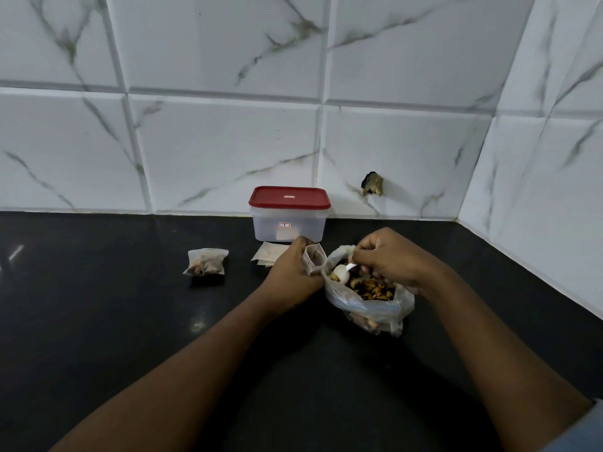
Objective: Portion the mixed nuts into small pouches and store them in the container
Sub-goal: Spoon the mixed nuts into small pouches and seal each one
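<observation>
Left hand is gripping a small crinkly pouch, upright, mouth up. Right hand fingers are pinching a white plastic spoon, bowl pointing left over the nuts in a floppy clear bag.

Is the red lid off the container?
No, the red lid sits closed on the container by the wall.

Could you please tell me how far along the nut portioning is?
One filled translucent pouch lies on the black counter. The left hand holds an open pouch while the right hand spoons nuts from the plastic bag. The red-lidded container remains closed.
</observation>
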`<state>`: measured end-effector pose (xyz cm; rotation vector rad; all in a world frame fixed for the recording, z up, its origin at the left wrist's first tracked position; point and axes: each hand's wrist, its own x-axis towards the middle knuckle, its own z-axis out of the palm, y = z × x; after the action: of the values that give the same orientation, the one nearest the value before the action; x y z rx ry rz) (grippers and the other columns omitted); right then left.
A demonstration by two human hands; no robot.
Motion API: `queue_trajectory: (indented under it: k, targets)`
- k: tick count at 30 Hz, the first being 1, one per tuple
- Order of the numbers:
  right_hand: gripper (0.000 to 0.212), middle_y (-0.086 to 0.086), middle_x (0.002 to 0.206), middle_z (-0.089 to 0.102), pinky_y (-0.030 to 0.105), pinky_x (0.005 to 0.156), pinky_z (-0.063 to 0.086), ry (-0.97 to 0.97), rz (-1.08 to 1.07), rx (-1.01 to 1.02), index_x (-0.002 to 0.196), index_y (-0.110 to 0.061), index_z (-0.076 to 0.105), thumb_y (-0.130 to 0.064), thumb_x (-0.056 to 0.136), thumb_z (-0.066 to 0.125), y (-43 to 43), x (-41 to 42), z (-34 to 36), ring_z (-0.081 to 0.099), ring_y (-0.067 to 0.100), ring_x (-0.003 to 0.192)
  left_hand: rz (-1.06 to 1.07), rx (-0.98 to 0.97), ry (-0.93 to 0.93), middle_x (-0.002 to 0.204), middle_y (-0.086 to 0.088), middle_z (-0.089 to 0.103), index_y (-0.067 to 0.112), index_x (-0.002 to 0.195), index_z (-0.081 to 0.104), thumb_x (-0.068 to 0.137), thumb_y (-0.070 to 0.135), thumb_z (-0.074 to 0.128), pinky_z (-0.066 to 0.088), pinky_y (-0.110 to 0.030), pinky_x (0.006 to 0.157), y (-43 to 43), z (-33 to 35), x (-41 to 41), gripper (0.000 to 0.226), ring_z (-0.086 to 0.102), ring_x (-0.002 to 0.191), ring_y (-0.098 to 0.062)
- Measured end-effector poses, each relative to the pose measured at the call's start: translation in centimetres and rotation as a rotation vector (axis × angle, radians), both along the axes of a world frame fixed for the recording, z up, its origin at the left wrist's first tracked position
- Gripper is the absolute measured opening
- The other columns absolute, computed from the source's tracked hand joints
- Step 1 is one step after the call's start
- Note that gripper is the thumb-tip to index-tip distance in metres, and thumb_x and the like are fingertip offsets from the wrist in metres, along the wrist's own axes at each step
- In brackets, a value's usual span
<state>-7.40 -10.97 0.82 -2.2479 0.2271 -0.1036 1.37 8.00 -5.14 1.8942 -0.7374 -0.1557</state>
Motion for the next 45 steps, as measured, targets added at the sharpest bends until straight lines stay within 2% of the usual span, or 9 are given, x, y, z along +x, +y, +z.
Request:
queue_trajectory:
  k: [3,5,8,14,18,27,34,41,45]
  targets:
    - [0.023,-0.001,0.057,0.055,0.020,0.041,0.033,0.077,-0.061,0.158,0.075,-0.008,0.067,-0.012,0.097,0.064,-0.8,0.3,-0.4,0.042,0.006,0.044,0.002,-0.013,-0.003,0.111,0.013,0.063,0.033,0.116,0.052,0.087,0.013,0.080,0.050,-0.015,0.070,0.0,-0.1,0.0,0.045,0.062,0.101,-0.003]
    - [0.017,0.000,0.059,0.054,0.019,0.039,0.032,0.139,-0.066,0.226,0.081,-0.006,0.068,-0.010,0.097,0.065,-1.2,0.3,-0.3,0.041,0.006,0.045,0.003,-0.019,-0.002,0.112,0.012,0.064,0.032,0.116,0.053,0.087,0.013,0.081,0.050,-0.016,0.071,0.0,-0.1,0.0,0.045,0.063,0.102,-0.004]
    - [0.014,0.000,0.060,0.058,0.020,0.041,0.036,0.123,-0.085,0.275,0.089,-0.002,0.070,-0.009,0.099,0.064,-1.2,0.7,-0.7,0.045,0.006,0.047,-0.001,-0.021,0.003,0.113,0.011,0.064,0.031,0.117,0.053,0.086,0.014,0.081,0.051,-0.017,0.074,0.1,-0.1,0.0,0.045,0.064,0.104,-0.005]
    - [0.016,0.002,0.063,0.058,0.021,0.044,0.039,0.159,-0.053,0.257,0.087,-0.005,0.070,-0.009,0.100,0.063,-1.5,0.8,-0.8,0.047,0.008,0.050,0.003,-0.015,-0.004,0.109,0.013,0.063,0.033,0.116,0.052,0.087,0.015,0.081,0.048,-0.013,0.069,0.1,0.0,-0.1,0.044,0.063,0.099,-0.002]
    - [0.014,0.003,0.064,0.063,0.023,0.047,0.041,0.105,-0.101,0.319,0.098,0.001,0.074,-0.007,0.100,0.062,-1.5,1.2,-1.1,0.051,0.009,0.053,0.000,-0.018,0.000,0.107,0.015,0.063,0.032,0.116,0.052,0.087,0.016,0.081,0.047,-0.012,0.069,0.1,0.1,-0.2,0.044,0.062,0.098,0.000]
    - [0.015,-0.001,0.063,0.064,0.024,0.050,0.041,0.147,-0.015,0.070,0.097,-0.005,0.076,-0.010,0.101,0.062,-1.0,0.4,-0.1,0.051,0.008,0.051,0.001,-0.036,0.001,0.109,0.013,0.064,0.031,0.116,0.054,0.088,0.019,0.081,0.049,-0.013,0.070,0.2,0.1,-0.3,0.041,0.063,0.100,-0.001]
    - [0.018,-0.001,0.069,0.069,0.022,0.049,0.044,-0.001,-0.048,-0.139,0.092,-0.017,0.075,-0.016,0.103,0.061,-0.1,0.5,-0.3,0.055,0.005,0.052,-0.019,-0.063,0.021,0.109,0.013,0.064,0.033,0.114,0.052,0.090,0.016,0.079,0.049,-0.013,0.071,0.3,0.2,-0.4,0.040,0.063,0.099,0.000]
    - [0.016,-0.001,0.064,0.062,0.021,0.049,0.041,0.060,-0.018,0.169,0.095,-0.007,0.077,-0.011,0.102,0.063,-1.0,0.8,-0.9,0.049,0.007,0.052,-0.010,-0.039,0.021,0.109,0.014,0.062,0.033,0.114,0.051,0.090,0.018,0.079,0.047,-0.011,0.068,0.2,0.3,-0.3,0.039,0.062,0.098,-0.001]
    - [0.015,0.003,0.065,0.061,0.022,0.049,0.041,0.075,-0.045,0.319,0.099,-0.003,0.076,-0.004,0.101,0.062,-1.7,0.9,-1.0,0.049,0.008,0.054,-0.008,-0.045,0.007,0.111,0.013,0.064,0.031,0.117,0.053,0.089,0.017,0.079,0.049,-0.013,0.072,0.3,0.1,-0.3,0.040,0.063,0.101,-0.001]
